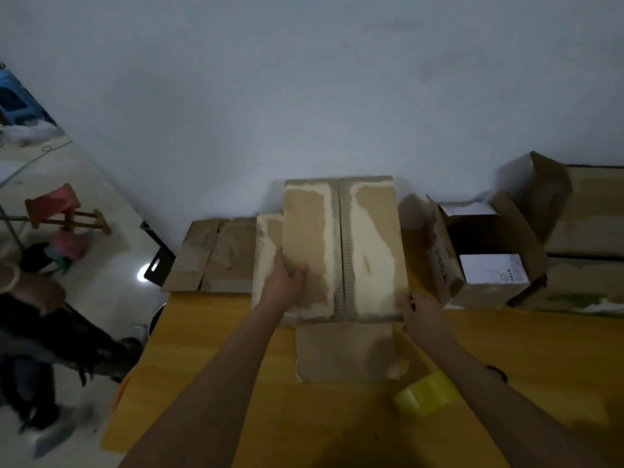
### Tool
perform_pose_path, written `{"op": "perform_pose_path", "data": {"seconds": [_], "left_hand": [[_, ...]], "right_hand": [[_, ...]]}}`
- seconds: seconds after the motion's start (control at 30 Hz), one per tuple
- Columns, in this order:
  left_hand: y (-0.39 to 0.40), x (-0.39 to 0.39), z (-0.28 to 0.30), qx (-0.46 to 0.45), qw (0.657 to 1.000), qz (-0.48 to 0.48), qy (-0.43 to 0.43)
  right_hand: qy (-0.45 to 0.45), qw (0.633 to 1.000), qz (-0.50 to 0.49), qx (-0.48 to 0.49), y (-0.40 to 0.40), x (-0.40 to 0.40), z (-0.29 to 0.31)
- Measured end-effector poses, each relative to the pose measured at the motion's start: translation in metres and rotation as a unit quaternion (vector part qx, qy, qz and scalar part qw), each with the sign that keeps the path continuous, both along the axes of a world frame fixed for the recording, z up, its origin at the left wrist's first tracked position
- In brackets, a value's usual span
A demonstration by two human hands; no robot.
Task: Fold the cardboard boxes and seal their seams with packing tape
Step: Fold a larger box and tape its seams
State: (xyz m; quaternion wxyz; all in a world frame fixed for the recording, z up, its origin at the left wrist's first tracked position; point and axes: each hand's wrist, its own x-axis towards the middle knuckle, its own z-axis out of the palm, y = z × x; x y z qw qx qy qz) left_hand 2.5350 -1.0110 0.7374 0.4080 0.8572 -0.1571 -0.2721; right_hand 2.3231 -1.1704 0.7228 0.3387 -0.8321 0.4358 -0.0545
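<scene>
On the yellow table (209, 349), against the wall, stands the cardboard box (344, 251), its top flaps folded shut along a bare centre seam. At the box's left flap the left hand (285, 282) lies flat, fingers straight, pressing down. At its near right corner the right hand (422, 312) grips the edge. Nearer than the box lies a yellow tape roll (423, 393). Right of the box sits an open carton (486, 251).

A home room used for packing: bare wall (304, 79), child's wooden toy (67, 211) on floor, worn cardboard boxes (486, 255).
</scene>
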Motion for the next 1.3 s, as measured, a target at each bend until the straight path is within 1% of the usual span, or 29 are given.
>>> {"op": "perform_pose_path", "data": {"seconds": [0.07, 0.13, 0.2, 0.3, 0.37, 0.43, 0.5, 0.57, 0.6, 0.63, 0.67, 0.7, 0.73, 0.77, 0.8, 0.83, 0.9, 0.93, 1.03, 1.13, 1.2, 1.3], "left_hand": [[-0.006, 0.003, 0.002, 0.021, 1.0, 0.001, 0.004], [-0.01, 0.002, 0.004, 0.031, 0.999, 0.007, 0.019], [-0.012, -0.001, 0.002, 0.019, 0.999, 0.012, 0.022], [-0.009, -0.002, -0.004, -0.006, 1.0, 0.025, -0.015], [-0.003, -0.005, -0.011, -0.033, 0.998, 0.044, -0.036], [0.004, -0.013, -0.016, -0.075, 0.994, 0.065, -0.054], [0.01, -0.024, -0.021, -0.103, 0.987, 0.074, -0.099], [0.015, -0.035, -0.025, -0.092, 0.979, 0.066, -0.168], [0.017, -0.039, -0.027, -0.089, 0.976, 0.061, -0.188], [0.019, -0.042, -0.03, -0.093, 0.976, 0.062, -0.188], [0.021, -0.045, -0.031, -0.1, 0.979, 0.07, -0.164], [0.024, -0.047, -0.033, -0.104, 0.983, 0.086, -0.121], [0.024, -0.049, -0.032, -0.097, 0.987, 0.103, -0.072], [0.025, -0.05, -0.032, -0.08, 0.99, 0.114, -0.025], [0.025, -0.051, -0.03, -0.064, 0.991, 0.114, 0.005], [0.025, -0.051, -0.029, -0.058, 0.992, 0.108, 0.016], [0.026, -0.052, -0.024, -0.05, 0.994, 0.098, 0.007], [0.028, -0.053, -0.021, -0.033, 0.995, 0.093, -0.012], [0.037, -0.06, -0.011, 0.013, 0.991, 0.063, -0.113], [0.044, -0.066, 0.005, 0.055, 0.975, 0.037, -0.213], [0.047, -0.062, 0.017, 0.085, 0.961, 0.025, -0.261], [0.049, -0.053, 0.034, 0.122, 0.954, 0.014, -0.275]], "right_hand": [[0.0, 1.0, -0.002, 0.012, -0.006, 0.003, -0.002], [0.02, 0.998, -0.002, 0.059, -0.012, 0.008, -0.007], [0.025, 0.993, -0.003, 0.116, -0.013, 0.009, -0.012], [-0.013, 0.986, -0.022, 0.163, -0.008, -0.001, -0.011], [-0.021, 0.981, -0.042, 0.19, -0.005, -0.014, -0.011], [0.008, 0.984, -0.039, 0.171, -0.004, -0.03, -0.018], [0.063, 0.989, 0.022, 0.129, -0.003, -0.044, -0.024], [0.106, 0.985, 0.1, 0.094, 0.003, -0.051, -0.025], [0.106, 0.984, 0.114, 0.085, 0.005, -0.052, -0.025], [0.091, 0.987, 0.107, 0.08, 0.006, -0.051, -0.025], [0.059, 0.992, 0.076, 0.08, 0.006, -0.05, -0.022], [0.025, 0.995, 0.03, 0.093, 0.005, -0.047, -0.018], [-0.008, 0.992, -0.003, 0.125, 0.004, -0.042, -0.012], [-0.039, 0.984, -0.024, 0.172, 0.002, -0.037, -0.009], [-0.071, 0.975, -0.025, 0.21, 0.0, -0.031, -0.005], [-0.09, 0.97, -0.015, 0.225, -0.001, -0.026, 0.0], [-0.094, 0.977, 0.009, 0.193, -0.003, -0.018, 0.009], [-0.098, 0.983, 0.016, 0.157, -0.003, -0.017, 0.01], [-0.071, 0.996, 0.034, 0.038, -0.002, -0.022, 0.009], [-0.079, 0.995, 0.05, -0.04, 0.001, -0.021, 0.019], [-0.091, 0.992, 0.053, -0.075, -0.001, -0.013, 0.032], [-0.105, 0.989, 0.057, -0.083, -0.005, -0.001, 0.047]]}}
